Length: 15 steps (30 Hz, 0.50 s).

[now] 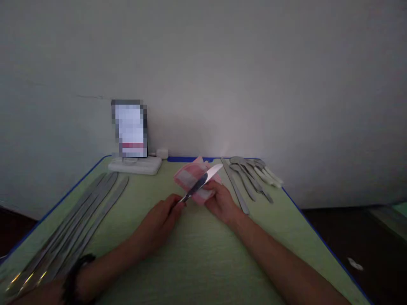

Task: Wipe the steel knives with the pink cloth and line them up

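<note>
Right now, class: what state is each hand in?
Left hand: closed on the table knife, at its handle.
Right hand: holding the pink-and-white cloth.

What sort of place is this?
Maybe a room at home: a pale green, blue-edged table stands by a plain grey wall, holding long silver metal knives and a lit rectangular screen.

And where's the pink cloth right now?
In the head view, the pink cloth is near the middle, left of the spoons, held in the right hand behind the blade of the knife gripped by the left hand.
</note>
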Available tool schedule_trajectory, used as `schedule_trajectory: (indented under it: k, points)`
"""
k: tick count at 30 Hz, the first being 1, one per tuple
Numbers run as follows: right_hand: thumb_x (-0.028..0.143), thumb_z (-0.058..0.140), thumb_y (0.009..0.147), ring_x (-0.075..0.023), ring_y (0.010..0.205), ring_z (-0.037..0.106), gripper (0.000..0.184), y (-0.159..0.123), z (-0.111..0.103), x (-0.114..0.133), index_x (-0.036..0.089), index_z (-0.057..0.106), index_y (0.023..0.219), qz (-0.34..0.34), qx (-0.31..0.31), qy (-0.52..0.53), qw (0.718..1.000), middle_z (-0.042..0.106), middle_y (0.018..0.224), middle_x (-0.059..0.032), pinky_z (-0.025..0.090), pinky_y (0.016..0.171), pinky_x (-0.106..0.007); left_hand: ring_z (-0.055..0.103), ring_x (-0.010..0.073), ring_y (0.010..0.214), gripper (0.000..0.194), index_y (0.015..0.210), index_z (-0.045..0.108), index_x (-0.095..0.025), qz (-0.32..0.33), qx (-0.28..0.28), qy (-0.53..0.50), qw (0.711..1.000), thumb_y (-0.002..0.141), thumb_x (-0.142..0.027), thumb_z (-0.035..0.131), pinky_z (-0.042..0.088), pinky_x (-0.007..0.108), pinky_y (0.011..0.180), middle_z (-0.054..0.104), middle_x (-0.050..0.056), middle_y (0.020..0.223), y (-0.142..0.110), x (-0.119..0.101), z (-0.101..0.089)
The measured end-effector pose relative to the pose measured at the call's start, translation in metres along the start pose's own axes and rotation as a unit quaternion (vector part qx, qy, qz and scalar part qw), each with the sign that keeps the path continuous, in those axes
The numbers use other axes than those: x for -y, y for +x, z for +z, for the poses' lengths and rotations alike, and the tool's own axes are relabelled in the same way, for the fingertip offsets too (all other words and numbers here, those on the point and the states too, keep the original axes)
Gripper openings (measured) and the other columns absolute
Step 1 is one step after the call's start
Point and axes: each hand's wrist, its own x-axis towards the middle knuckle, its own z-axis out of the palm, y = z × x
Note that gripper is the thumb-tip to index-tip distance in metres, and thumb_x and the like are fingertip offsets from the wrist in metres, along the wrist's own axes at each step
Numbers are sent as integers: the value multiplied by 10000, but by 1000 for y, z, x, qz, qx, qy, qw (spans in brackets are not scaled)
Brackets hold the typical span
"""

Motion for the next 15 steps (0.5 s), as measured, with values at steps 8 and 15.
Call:
schedule_trajectory:
  k: [8,15]
  points:
    - [49,503,577,-133,637,582,176,8,-5,1,156,601,676,-13,-17,41,999,654,666,-2,506,682,-250,544,202,717,311,904,505,-195,-3,0,22,1000,889,-401,272,386,298,651,584,23,767,2,5,0]
    - [235,521,715,-187,798,630,207,1,3,11,179,623,886,-40,37,116,992,704,858,-27,502,805,-357,536,180,678,319,896,522,-184,1,4,4,1000,885,-404,290,384,277,621,567,4,732,3,6,-1]
